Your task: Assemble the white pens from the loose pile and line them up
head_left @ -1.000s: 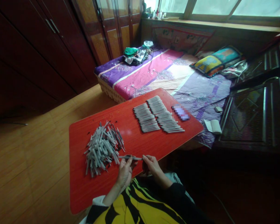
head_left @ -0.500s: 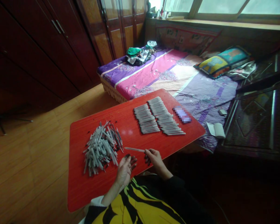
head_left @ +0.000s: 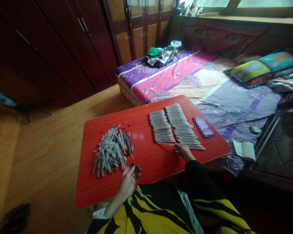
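My right hand (head_left: 183, 152) pinches the end of a slim whitish pen (head_left: 166, 143), which lies along the near end of the left row of pens (head_left: 161, 126). A second row of pens (head_left: 183, 125) lies just to the right, the dark tips all pointing left. My left hand (head_left: 129, 178) is over the near edge of the red table (head_left: 141, 157), palm turned up, fingers loosely curled and apart. Its fingertips look dark; whether something small lies among them is unclear. Left of it rises a loose heap of whitish pen tubes (head_left: 109, 151), with thin dark-tipped sticks along its right side.
A blurred-out purple item (head_left: 203, 126) lies near the table's right corner. Small dark bits are scattered behind the heap. Behind stands a bed (head_left: 175, 70) with clothes (head_left: 160, 57), a pillow (head_left: 261, 68) and an open booklet (head_left: 244, 149). Dark wardrobes (head_left: 70, 48) line the left.
My right hand has moved right and away from me, carrying the pen from beside my left hand to the near end of the left row. The left hand stays by the heap.
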`<state>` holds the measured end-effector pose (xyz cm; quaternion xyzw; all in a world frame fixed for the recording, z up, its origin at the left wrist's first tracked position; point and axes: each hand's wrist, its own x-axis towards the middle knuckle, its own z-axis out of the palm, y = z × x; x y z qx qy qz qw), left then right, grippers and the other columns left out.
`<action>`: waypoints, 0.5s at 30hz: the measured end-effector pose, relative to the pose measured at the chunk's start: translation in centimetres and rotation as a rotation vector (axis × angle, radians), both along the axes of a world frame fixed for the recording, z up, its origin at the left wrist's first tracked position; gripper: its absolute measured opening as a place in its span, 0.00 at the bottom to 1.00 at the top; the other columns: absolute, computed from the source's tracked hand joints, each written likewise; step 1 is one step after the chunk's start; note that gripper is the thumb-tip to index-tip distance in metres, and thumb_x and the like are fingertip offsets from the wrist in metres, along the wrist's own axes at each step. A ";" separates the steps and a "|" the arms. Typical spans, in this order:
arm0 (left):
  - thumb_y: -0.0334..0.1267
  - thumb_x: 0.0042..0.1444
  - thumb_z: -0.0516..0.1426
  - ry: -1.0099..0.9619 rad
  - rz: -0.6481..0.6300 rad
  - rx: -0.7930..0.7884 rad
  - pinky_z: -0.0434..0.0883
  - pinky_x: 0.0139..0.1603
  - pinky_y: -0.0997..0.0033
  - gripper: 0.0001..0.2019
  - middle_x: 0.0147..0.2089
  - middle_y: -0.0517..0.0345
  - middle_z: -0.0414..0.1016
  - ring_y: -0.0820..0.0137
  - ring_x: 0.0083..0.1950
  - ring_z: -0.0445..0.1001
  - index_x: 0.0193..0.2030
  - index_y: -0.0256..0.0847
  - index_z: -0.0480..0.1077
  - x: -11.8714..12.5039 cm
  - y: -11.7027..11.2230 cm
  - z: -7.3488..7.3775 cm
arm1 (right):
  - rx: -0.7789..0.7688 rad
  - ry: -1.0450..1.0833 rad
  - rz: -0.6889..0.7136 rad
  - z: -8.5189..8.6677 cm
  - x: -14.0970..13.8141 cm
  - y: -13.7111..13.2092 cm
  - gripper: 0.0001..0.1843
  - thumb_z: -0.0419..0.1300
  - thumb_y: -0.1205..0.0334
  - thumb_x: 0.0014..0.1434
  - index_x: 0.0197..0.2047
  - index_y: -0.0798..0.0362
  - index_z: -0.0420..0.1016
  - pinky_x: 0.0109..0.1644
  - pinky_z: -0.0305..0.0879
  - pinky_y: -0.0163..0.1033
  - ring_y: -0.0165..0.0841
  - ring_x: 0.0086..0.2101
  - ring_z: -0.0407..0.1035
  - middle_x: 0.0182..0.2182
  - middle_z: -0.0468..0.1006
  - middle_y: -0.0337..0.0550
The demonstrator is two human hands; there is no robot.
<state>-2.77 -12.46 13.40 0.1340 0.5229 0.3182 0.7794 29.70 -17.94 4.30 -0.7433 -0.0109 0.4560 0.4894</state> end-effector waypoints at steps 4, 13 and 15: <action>0.24 0.56 0.51 0.010 0.047 -0.029 0.71 0.27 0.75 0.05 0.31 0.55 0.76 0.71 0.30 0.77 0.38 0.36 0.64 -0.2 0.2 0.5 | -0.017 0.003 -0.063 -1.0 -0.1 1.1 0.10 0.59 0.61 0.52 0.29 0.60 0.67 0.12 0.60 0.30 0.31 0.12 0.67 0.12 0.71 0.42; 0.25 0.56 0.51 0.010 0.076 -0.033 0.71 0.28 0.76 0.05 0.31 0.54 0.76 0.71 0.31 0.77 0.38 0.36 0.64 -1.1 0.5 0.1 | -0.012 0.000 -0.209 -2.2 -1.1 1.9 0.02 0.56 0.71 0.51 0.29 0.58 0.65 0.14 0.62 0.30 0.31 0.13 0.68 0.12 0.71 0.39; 0.25 0.56 0.51 0.009 0.074 -0.033 0.71 0.27 0.76 0.05 0.31 0.54 0.76 0.71 0.31 0.77 0.38 0.36 0.64 -1.3 0.5 -0.1 | -0.006 0.010 -0.226 -2.3 -1.4 1.9 0.03 0.57 0.72 0.50 0.29 0.58 0.65 0.14 0.63 0.30 0.31 0.13 0.68 0.13 0.71 0.39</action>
